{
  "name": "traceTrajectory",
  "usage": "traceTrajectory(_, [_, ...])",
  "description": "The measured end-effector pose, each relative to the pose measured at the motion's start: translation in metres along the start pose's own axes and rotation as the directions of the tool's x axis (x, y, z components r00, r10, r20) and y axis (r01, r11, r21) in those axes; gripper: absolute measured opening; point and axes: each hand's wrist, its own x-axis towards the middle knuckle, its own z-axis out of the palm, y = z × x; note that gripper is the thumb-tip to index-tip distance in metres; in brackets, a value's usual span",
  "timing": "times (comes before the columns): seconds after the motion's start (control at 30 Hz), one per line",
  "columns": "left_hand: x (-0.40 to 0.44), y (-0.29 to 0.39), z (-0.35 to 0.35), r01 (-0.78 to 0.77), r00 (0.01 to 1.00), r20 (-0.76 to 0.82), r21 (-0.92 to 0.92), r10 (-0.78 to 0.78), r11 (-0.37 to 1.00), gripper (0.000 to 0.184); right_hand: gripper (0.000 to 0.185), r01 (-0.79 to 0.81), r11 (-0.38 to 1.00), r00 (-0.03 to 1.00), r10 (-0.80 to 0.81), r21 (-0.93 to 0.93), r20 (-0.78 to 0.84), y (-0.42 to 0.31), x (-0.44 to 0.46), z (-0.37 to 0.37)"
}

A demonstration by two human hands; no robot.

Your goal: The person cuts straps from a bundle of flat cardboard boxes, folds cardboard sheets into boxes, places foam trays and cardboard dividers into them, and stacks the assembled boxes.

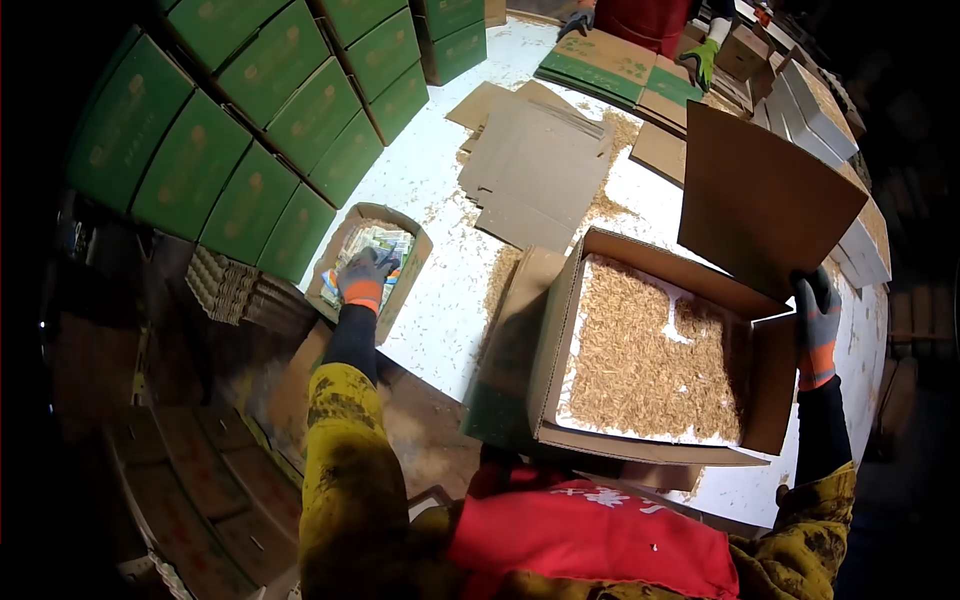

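My left hand [366, 277], in a grey glove with an orange cuff, reaches into a small cardboard box [415, 262] of printed packets [388, 241]. Its fingers rest on the packets; whether they grip one is unclear. At the right, my right hand [818, 308] is at the corner of a large open carton [560, 345], by the base of its raised flap [765, 195]; its fingers are partly hidden. Brown shavings [645, 350] with white patches fill the carton. It stands in front of me, above my red apron [595, 535].
Green boxes [215, 140] are stacked at the left. Flat cardboard sheets [540, 165] lie mid-table among scattered shavings. Across the table, a person's gloved hands [704, 62] are by green and brown cardboard [610, 65]. White-sided boxes [815, 105] stand at the far right.
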Motion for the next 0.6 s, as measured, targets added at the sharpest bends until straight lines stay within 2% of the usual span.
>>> traceTrajectory(0.03, [-0.008,0.002,-0.01,0.136,0.99,0.067,-0.144,-0.127,0.98,0.057,0.029,0.016,0.999,1.0,-0.015,-0.038,0.018,-0.001,0.001,0.001])
traceTrajectory(0.13, [-0.018,-0.011,0.002,0.105,0.994,-0.001,-0.337,-0.112,0.936,0.058,0.03,0.086,0.987,0.994,-0.075,-0.139,0.078,0.001,0.007,-0.003])
traceTrajectory(0.23, [-0.001,-0.031,0.02,0.12,0.992,0.102,-0.52,-0.078,0.846,0.051,0.029,0.019,1.0,1.0,-0.019,0.003,0.003,0.001,0.008,0.002])
traceTrajectory(0.27, [-0.001,-0.035,0.021,0.087,0.995,0.082,-0.585,-0.048,0.806,0.046,0.03,0.02,1.0,1.0,-0.02,-0.01,0.017,0.003,0.008,0.001])
traceTrajectory(0.37, [-0.002,-0.046,0.019,0.087,0.978,0.204,-0.599,0.048,0.796,0.039,0.03,0.03,0.999,0.998,-0.029,-0.016,0.051,0.012,0.01,-0.003])
traceTrajectory(0.4, [-0.004,-0.047,0.018,0.01,0.985,0.147,-0.573,0.09,0.819,0.033,0.03,0.036,0.999,0.998,-0.036,0.002,0.057,0.014,0.009,-0.003])
traceTrajectory(0.5, [-0.019,-0.032,-0.006,0.239,0.971,0.18,-0.76,-0.157,0.604,0.032,0.031,0.063,0.998,0.997,-0.062,-0.01,0.047,0.011,0.007,-0.003])
traceTrajectory(0.53, [-0.01,-0.039,0.008,0.235,0.961,0.091,-0.764,-0.26,0.601,0.029,0.031,0.073,0.997,0.997,-0.072,-0.029,0.034,0.008,0.005,-0.003])
traceTrajectory(0.57, [-0.015,-0.031,-0.011,0.014,0.945,-0.262,-0.565,-0.196,0.825,0.027,0.03,0.1,0.995,0.995,-0.1,0.0,-0.019,0.003,0.003,-0.004])
traceTrajectory(0.6, [-0.029,-0.001,-0.056,-0.027,0.92,-0.308,-0.67,-0.244,0.742,0.026,0.03,0.128,0.992,0.989,-0.126,0.023,-0.077,-0.005,0.0,-0.002])
